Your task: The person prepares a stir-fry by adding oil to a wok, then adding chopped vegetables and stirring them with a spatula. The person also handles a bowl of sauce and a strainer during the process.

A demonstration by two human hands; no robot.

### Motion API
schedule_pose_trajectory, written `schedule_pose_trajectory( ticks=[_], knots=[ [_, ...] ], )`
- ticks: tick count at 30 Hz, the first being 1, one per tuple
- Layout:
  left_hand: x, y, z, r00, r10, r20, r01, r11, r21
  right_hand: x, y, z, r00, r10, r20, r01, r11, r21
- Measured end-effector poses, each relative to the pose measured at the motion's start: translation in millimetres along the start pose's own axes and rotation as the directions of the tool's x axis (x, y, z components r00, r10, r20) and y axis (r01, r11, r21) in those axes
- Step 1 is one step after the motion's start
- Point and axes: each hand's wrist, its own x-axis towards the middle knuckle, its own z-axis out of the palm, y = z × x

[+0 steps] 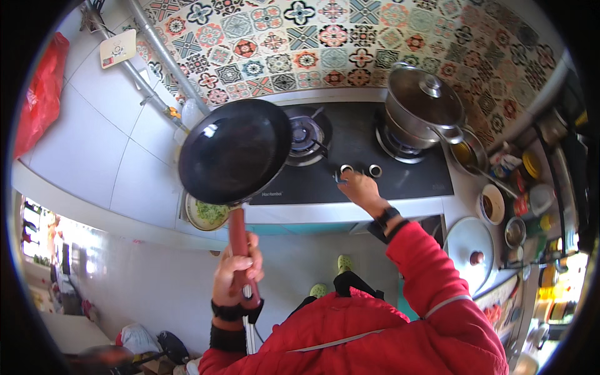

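My left hand is wrapped around the reddish-brown handle of a black frying pan. The pan is held up and tilted, left of the left burner of a black gas cooktop. Its dark inside faces me and shows no food. At the front of the cooktop, my right hand has its fingers closed on the left control knob, which they partly cover. Beside it is the uncovered right knob. Whether the left burner is lit, I cannot tell.
A lidded steel pot stands on the right burner. Below the pan sits a bowl of chopped greens. To the right are a pan with a ladle, a cup, a glass lid and several jars. Metal pipes rise at the left.
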Motion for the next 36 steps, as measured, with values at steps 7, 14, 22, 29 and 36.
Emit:
schedule_pose_trajectory(
  ticks=[7, 14, 22, 29, 36],
  knots=[
    [128, -41, 8, 0.988, -0.009, 0.151, 0.033, 0.987, -0.157, -70, 43, -17, 0.99, -0.006, 0.144, -0.006, 0.996, 0.084],
    [213, -70, 1, 0.944, -0.057, 0.324, 0.136, 0.965, -0.225, -127, 78, -47, 0.966, 0.114, 0.231, -0.14, 0.985, 0.099],
    [232, -103, -4, 0.924, -0.079, 0.374, 0.165, 0.965, -0.203, -130, 72, -36, 0.938, 0.122, 0.324, -0.173, 0.976, 0.134],
    [227, -109, -8, 0.912, -0.139, 0.386, 0.156, 0.988, -0.013, -98, 27, 37, 0.873, 0.087, 0.48, -0.219, 0.949, 0.226],
    [106, -16, -220, 0.52, 0.818, -0.244, -0.188, 0.389, 0.902, -24, -132, 159, 0.926, 0.01, 0.377, -0.223, 0.821, 0.526]
  ],
)
